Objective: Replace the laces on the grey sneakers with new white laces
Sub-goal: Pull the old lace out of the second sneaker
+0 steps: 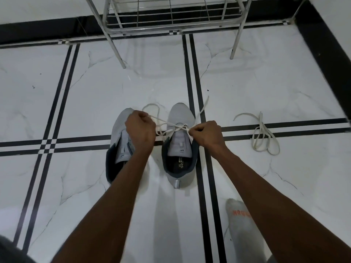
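Observation:
Two grey sneakers stand side by side on the tiled floor, toes pointing away from me. The right sneaker [180, 118] has a white lace [178, 127] crossed into a knot over its tongue. My left hand [140, 130] is closed on one end of that lace, above the left sneaker [118, 128]. My right hand [206, 132] is closed on the other end, just right of the knot. Both ends are pulled taut. Loose lace tails trail past the toe. The left sneaker's eyelets are partly hidden by my left hand.
A second loose white lace [263, 133] lies coiled on the floor to the right. A metal wire rack [171, 18] on thin legs stands ahead by the black skirting. My socked foot [240, 221] rests at the lower right.

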`<state>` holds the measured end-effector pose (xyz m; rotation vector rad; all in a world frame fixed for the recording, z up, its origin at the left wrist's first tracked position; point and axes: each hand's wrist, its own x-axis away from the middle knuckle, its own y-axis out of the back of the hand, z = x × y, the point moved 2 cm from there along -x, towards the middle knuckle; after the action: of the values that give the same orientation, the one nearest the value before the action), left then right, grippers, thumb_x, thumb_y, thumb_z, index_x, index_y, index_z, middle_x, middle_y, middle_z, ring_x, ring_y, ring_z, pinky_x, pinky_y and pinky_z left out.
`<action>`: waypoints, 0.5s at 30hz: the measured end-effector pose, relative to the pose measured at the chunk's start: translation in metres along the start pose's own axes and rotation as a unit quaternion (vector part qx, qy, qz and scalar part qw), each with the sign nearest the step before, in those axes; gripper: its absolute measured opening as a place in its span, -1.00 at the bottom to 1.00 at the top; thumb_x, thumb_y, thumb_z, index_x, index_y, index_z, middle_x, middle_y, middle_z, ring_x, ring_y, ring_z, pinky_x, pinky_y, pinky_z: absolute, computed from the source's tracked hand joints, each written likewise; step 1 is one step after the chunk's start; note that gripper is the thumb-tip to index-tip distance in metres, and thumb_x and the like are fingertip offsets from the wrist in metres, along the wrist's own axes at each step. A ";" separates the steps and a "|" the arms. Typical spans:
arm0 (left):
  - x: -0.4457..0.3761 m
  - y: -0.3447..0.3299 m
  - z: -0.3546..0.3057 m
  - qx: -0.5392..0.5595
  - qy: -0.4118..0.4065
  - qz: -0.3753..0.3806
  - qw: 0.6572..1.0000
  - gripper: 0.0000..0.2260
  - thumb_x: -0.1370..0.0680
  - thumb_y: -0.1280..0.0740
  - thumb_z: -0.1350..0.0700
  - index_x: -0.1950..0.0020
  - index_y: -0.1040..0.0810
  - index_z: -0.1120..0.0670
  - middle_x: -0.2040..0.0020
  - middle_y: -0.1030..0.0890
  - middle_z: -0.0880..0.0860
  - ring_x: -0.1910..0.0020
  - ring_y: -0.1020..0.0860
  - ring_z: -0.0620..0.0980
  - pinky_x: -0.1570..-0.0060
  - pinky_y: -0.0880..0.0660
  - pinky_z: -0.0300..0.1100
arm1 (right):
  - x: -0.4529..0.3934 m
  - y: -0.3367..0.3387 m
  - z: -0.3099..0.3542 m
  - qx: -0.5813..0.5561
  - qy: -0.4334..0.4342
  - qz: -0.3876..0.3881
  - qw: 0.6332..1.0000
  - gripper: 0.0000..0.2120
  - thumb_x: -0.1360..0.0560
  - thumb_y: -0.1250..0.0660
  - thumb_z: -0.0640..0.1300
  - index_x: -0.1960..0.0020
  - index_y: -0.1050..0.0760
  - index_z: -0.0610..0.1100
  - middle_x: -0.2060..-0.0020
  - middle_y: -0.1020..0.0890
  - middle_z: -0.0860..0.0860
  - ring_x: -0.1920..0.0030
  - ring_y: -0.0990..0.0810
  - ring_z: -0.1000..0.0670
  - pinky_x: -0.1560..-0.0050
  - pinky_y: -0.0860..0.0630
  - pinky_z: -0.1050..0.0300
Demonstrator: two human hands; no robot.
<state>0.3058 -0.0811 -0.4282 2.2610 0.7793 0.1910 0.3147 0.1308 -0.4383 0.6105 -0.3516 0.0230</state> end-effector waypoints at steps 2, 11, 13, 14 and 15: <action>0.002 0.006 -0.003 -0.017 -0.104 0.027 0.994 -0.83 -0.52 -0.36 0.24 -0.10 -0.62 0.17 -0.07 -0.62 0.13 -0.12 -0.54 0.11 -0.12 -0.46 -0.07 | 0.002 0.000 0.001 -0.004 -0.002 0.000 1.000 -0.85 -0.46 -0.44 -0.12 0.20 -0.74 -0.16 0.31 -0.72 -0.02 0.25 -0.68 0.04 0.25 -0.51 0.24; 0.029 -0.037 -0.018 -0.076 -0.295 0.216 0.928 -0.87 -0.50 -0.33 0.31 0.13 -0.68 0.23 0.21 -0.67 0.20 0.19 -0.59 0.22 0.14 -0.49 0.01 | 0.001 -0.003 0.004 0.006 0.009 0.006 1.000 -0.87 -0.47 -0.45 -0.11 0.12 -0.75 -0.13 0.25 -0.73 0.01 0.30 -0.62 0.15 0.33 -0.40 0.38; 0.013 -0.016 -0.007 0.008 -0.137 0.086 0.987 -0.85 -0.55 -0.26 0.31 0.10 -0.63 0.20 0.17 -0.67 0.14 0.16 -0.61 0.15 0.15 -0.50 -0.07 | 0.001 -0.002 0.003 -0.004 0.005 0.001 1.000 -0.87 -0.45 -0.44 -0.14 0.19 -0.74 -0.15 0.31 -0.72 0.00 0.32 -0.64 0.09 0.32 -0.44 0.29; 0.005 -0.006 0.001 0.034 -0.068 0.032 0.997 -0.87 -0.56 -0.26 0.29 0.05 -0.61 0.19 0.11 -0.67 0.12 0.10 -0.62 0.12 0.10 -0.49 -0.14 | 0.002 -0.002 0.002 -0.009 0.000 -0.002 1.000 -0.86 -0.44 -0.44 -0.14 0.22 -0.73 -0.15 0.33 -0.71 0.00 0.33 -0.64 0.07 0.32 -0.46 0.26; -0.002 -0.001 0.009 0.039 -0.041 0.012 0.998 -0.89 -0.56 -0.30 0.27 -0.02 -0.60 0.18 0.04 -0.65 0.11 0.01 -0.61 0.10 0.03 -0.47 -0.19 | 0.002 -0.002 0.001 -0.009 -0.003 -0.003 1.000 -0.86 -0.44 -0.44 -0.14 0.24 -0.73 -0.15 0.35 -0.71 0.00 0.34 -0.64 0.06 0.32 -0.46 0.25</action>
<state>0.3068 -0.0871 -0.4346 2.3362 0.7284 0.0802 0.3170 0.1288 -0.4380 0.5930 -0.3554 0.0127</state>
